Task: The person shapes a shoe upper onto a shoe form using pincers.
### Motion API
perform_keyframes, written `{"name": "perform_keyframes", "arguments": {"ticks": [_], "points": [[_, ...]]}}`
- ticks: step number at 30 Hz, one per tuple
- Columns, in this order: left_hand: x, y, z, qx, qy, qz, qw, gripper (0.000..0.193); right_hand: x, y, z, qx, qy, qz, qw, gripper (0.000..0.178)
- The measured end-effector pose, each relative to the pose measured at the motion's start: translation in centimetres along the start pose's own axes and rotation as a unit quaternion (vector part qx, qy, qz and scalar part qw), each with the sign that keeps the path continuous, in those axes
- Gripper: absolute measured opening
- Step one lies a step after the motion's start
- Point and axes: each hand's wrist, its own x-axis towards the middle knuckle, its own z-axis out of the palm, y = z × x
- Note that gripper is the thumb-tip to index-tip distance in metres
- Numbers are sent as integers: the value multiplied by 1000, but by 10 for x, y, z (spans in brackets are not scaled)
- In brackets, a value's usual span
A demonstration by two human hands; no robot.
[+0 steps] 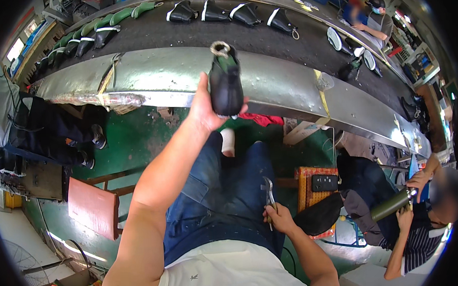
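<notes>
My left hand [205,105] reaches forward and is closed around a black shoe upper [228,94] on a green shoe last. A pale ring [220,48] sits at the last's top. The shoe is held up in front of the conveyor's metal edge. Low beside my right thigh, my right hand [279,217] grips the handle of a pair of metal pliers [269,192], whose curved head points up. The pliers are apart from the shoe.
A dark conveyor belt [147,35] carries several black uppers [214,11] and green lasts [122,16] past a metal ledge [164,69]. At right, a seated person holds a green cylinder [393,206]. Another person stands at left. A pinkish stool [93,207] stands at lower left.
</notes>
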Motion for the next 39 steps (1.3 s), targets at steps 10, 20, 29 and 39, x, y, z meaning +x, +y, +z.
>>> {"name": "perform_keyframes", "arguments": {"ticks": [10, 20, 29, 39], "points": [[37, 38, -58, 590, 173, 365, 699, 70, 80, -183, -104, -286, 192, -303, 889, 34], [209, 153, -55, 659, 159, 325, 660, 60, 307, -303, -200, -416, 345, -401, 739, 26], [258, 237, -71, 640, 152, 337, 673, 53, 353, -308, -232, -404, 383, -396, 730, 32], [404, 109, 94, 720, -29, 363, 591, 26, 353, -309, -240, -354, 351, -411, 763, 47]]}}
